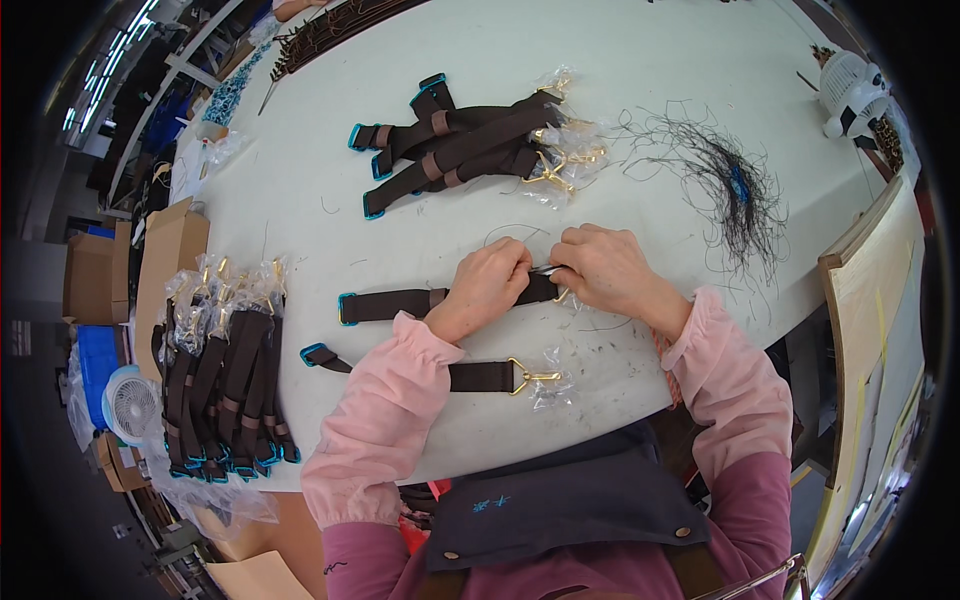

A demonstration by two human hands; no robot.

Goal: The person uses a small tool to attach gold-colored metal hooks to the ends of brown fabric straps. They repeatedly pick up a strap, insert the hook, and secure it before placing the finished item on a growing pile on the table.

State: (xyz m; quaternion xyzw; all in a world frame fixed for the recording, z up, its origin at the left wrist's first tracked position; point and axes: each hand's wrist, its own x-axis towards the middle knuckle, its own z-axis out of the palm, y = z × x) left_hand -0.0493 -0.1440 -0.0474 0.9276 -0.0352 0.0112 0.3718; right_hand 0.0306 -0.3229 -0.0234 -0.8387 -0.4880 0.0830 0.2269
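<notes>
White, the broad work table (300,190) carries everything. Near its front edge a dark brown webbing strap with a blue-edged end (385,304) lies flat, running left from under both hands. The left hand (487,285) presses its fingers together on the strap's right end; the right hand (605,268) pinches a small silvery tool (545,269) there, touching the strap.

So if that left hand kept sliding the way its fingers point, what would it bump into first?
Most likely the right hand: the left hand points rightward along the dark brown webbing strap, and both hands pinch it almost knuckle to knuckle. Depth is hard to judge.
</notes>
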